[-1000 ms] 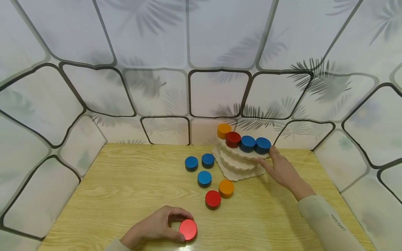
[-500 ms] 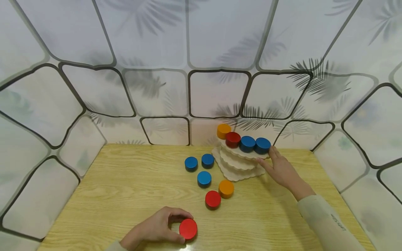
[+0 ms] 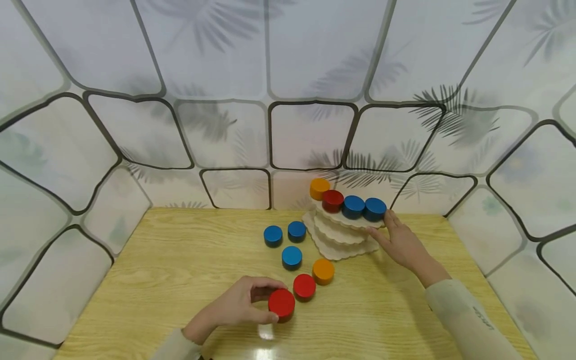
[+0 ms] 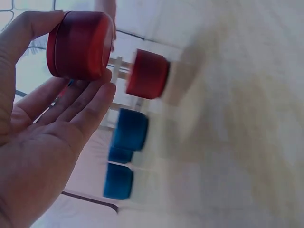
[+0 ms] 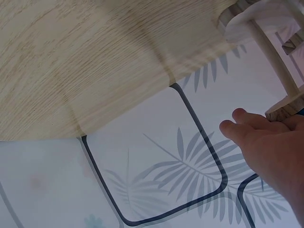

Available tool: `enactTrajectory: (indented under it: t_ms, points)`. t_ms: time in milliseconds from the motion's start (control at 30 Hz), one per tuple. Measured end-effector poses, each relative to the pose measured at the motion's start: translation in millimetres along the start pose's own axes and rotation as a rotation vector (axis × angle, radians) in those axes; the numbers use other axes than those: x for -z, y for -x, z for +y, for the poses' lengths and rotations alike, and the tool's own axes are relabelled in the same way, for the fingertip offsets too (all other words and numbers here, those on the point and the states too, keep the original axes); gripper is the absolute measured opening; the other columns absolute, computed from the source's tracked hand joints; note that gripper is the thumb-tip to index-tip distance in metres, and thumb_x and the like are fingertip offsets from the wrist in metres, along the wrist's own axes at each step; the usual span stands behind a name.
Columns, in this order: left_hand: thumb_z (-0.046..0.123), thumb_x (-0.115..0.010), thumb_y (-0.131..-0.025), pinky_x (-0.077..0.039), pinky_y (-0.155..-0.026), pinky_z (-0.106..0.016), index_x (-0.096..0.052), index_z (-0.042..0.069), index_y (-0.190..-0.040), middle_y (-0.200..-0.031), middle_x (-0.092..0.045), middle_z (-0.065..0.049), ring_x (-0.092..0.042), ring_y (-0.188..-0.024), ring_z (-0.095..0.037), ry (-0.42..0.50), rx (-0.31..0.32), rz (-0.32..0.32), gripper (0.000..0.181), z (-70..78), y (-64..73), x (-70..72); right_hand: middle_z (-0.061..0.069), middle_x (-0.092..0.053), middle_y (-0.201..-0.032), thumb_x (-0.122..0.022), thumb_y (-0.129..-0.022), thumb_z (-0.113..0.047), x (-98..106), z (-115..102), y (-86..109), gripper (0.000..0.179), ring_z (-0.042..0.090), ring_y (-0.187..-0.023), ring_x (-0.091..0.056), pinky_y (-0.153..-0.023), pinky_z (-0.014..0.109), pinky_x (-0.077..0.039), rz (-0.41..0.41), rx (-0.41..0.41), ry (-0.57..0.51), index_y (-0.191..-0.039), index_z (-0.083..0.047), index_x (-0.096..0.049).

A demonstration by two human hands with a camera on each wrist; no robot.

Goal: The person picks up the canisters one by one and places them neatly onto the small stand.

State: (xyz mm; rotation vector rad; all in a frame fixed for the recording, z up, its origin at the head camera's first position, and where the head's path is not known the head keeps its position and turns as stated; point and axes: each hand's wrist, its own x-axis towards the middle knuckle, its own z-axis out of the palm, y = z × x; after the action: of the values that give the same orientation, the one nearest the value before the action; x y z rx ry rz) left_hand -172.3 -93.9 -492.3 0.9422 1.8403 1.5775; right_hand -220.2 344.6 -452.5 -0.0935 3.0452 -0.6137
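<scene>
My left hand (image 3: 240, 305) pinches a red round tin (image 3: 281, 306) between thumb and fingers, over the front of the table. In the left wrist view that tin (image 4: 81, 45) sits between the thumb and fingertips, with the palm visible. My right hand (image 3: 405, 246) grips the right end of a tiered wooden stand (image 3: 344, 234), its thumb at the front edge of the top tier. On that tier stand an orange tin (image 3: 319, 189), a red tin (image 3: 332, 201) and two blue tins (image 3: 353, 207). The right wrist view shows the right hand (image 5: 270, 147) against the tier's edge (image 5: 285, 108).
A second red tin (image 3: 304, 287) and an orange tin (image 3: 323, 271) stand just beyond the held tin. Farther back are three blue tins (image 3: 292, 257), left of the stand. Patterned walls (image 3: 225, 135) enclose the wooden table (image 3: 180, 265) at the back and sides.
My left hand has moved forward and to the right with the red tin, close to the other red tin. The right hand keeps its place at the stand.
</scene>
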Motion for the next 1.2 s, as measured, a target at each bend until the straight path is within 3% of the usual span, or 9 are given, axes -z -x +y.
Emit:
enactTrajectory:
  t_ms: [167, 500, 767, 1200]
  points:
    - [0.014, -0.08, -0.094, -0.055, -0.105, -0.022, -0.063, -0.001, -0.14, -0.138, -0.068, -0.018, -0.069, -0.119, -0.011, -0.036, -0.028, 0.042, 0.052, 13.6, -16.5, -0.1, 0.038, -0.01, -0.169, -0.039, -0.109, -0.064, 1, 0, 1.3, 0.098, 0.066, -0.148, -0.024, -0.119, 0.075, -0.029, 0.0, 0.002, 0.001, -0.163, 0.012, -0.009]
    - [0.02, -0.083, -0.092, -0.059, -0.101, -0.03, -0.064, 0.001, -0.141, -0.132, -0.073, -0.013, -0.072, -0.115, -0.019, -0.106, 0.047, 0.195, 0.056, 22.6, -63.0, -10.8, 0.039, -0.01, -0.169, -0.038, -0.109, -0.064, 1, -1, 2.2, 0.098, 0.065, -0.148, -0.025, -0.118, 0.075, -0.03, -0.004, 0.0, -0.001, -0.164, 0.012, -0.007]
    - [0.022, -0.083, -0.091, -0.059, -0.091, -0.022, -0.067, 0.006, -0.14, -0.123, -0.076, -0.009, -0.072, -0.11, -0.024, -0.102, 0.075, 0.233, 0.054, 27.6, -100.1, -23.0, 0.039, -0.01, -0.169, -0.039, -0.109, -0.063, 1, -1, 2.6, 0.098, 0.065, -0.148, -0.025, -0.119, 0.074, -0.029, 0.005, 0.005, -0.003, -0.163, 0.012, -0.007]
    - [0.026, -0.085, -0.09, -0.063, -0.091, -0.031, -0.067, 0.007, -0.141, -0.121, -0.075, -0.005, -0.073, -0.104, -0.019, -0.155, 0.123, 0.31, 0.058, 32.1, -142.6, -28.9, 0.04, -0.011, -0.169, -0.041, -0.108, -0.063, 1, -2, 2.2, 0.099, 0.064, -0.149, -0.025, -0.12, 0.073, -0.028, 0.016, 0.006, -0.006, -0.162, 0.014, -0.011]
